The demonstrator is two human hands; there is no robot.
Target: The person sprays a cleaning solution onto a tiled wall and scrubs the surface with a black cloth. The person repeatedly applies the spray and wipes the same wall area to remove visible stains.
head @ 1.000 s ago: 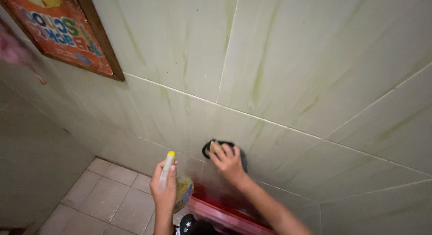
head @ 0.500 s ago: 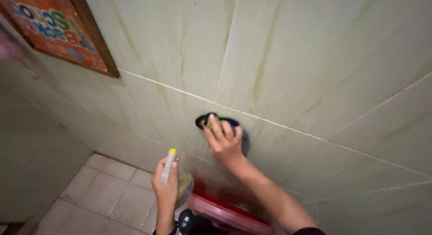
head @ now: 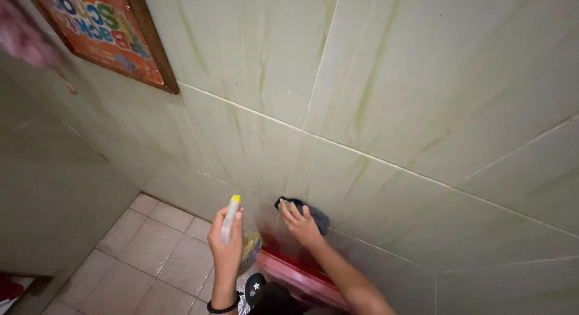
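Note:
My left hand (head: pixel 225 242) grips a spray bottle (head: pixel 231 217) with a white neck and yellow tip, held upright in front of the tiled wall. My right hand (head: pixel 300 226) presses a dark grey cloth (head: pixel 313 215) flat against the pale wall tile (head: pixel 374 164), low down near the tile joint. The cloth shows above and to the right of my fingers. A dark bead bracelet (head: pixel 224 307) circles my left wrist.
A framed colourful poster (head: pixel 108 31) hangs at the upper left. A red plastic tub (head: pixel 295 276) stands below my hands against the wall. Beige floor tiles (head: pixel 145 255) lie at the lower left. A dark shoe with a white star (head: pixel 256 286) shows at the bottom.
My right hand has slid the cloth down the wall from its higher spot half a second ago. The left hand keeps the spray bottle in about the same place.

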